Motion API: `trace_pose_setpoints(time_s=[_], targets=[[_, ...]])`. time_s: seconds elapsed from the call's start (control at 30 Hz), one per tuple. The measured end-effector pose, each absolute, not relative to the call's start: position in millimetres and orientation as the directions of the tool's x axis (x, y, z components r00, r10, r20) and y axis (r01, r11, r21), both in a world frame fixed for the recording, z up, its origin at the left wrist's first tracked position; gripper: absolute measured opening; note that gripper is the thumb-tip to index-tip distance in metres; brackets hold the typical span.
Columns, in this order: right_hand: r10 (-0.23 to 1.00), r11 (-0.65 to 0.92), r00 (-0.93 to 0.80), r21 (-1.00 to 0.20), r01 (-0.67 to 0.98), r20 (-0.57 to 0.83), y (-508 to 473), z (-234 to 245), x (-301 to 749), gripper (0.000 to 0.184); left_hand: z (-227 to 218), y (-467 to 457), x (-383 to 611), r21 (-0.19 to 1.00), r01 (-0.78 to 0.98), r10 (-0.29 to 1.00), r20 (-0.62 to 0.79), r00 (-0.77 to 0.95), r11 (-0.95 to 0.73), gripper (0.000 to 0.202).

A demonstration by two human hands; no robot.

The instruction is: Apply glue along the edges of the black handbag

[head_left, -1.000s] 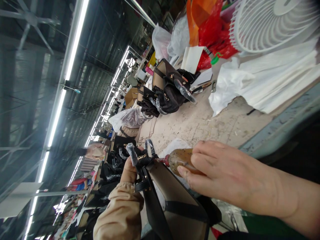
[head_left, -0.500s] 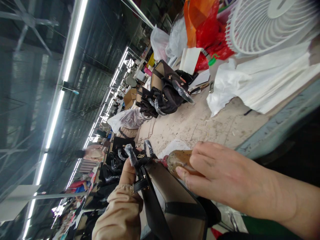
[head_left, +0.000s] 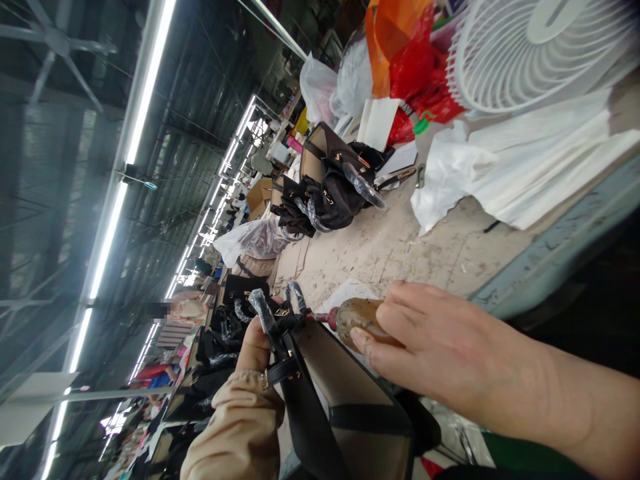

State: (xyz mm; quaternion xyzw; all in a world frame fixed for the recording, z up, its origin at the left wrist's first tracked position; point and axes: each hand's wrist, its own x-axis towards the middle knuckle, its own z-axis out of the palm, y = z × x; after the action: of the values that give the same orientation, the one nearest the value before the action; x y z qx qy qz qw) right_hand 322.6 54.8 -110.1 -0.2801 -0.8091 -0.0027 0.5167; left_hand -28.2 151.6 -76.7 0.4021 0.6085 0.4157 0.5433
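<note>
The view is tilted sideways. My right hand (head_left: 440, 347) is closed round a brown, stained squeeze bottle (head_left: 357, 317) whose red tip touches the top of a tan and black handbag (head_left: 345, 393). My left hand (head_left: 255, 347), in a beige sleeve, grips the bag near its plastic-wrapped handles (head_left: 263, 308) and gold hardware. The left hand's fingers are mostly hidden behind the bag.
On the worn beige worktable (head_left: 400, 247) lie a pile of dark handbags (head_left: 330, 187), white sheets (head_left: 525, 167), a white fan (head_left: 530, 53), red and orange plastic bags (head_left: 405, 53) and scissors (head_left: 397, 177). More bags and other people sit along the line further back.
The view has drifted slightly; my hands, the bottle and the handbag keep nearly the same pose, shifted a little to the left.
</note>
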Motion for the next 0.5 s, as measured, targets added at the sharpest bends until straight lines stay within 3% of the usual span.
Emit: trace_pose_setpoints(time_s=[0.5], targets=[[0.502, 0.822, -0.336, -0.319, 0.471, 0.797, 53.1, -106.9, 324.7, 0.016, -75.9, 151.2, -32.4, 0.951, 0.076, 0.952, -0.294, -0.082, 0.3, 0.04]])
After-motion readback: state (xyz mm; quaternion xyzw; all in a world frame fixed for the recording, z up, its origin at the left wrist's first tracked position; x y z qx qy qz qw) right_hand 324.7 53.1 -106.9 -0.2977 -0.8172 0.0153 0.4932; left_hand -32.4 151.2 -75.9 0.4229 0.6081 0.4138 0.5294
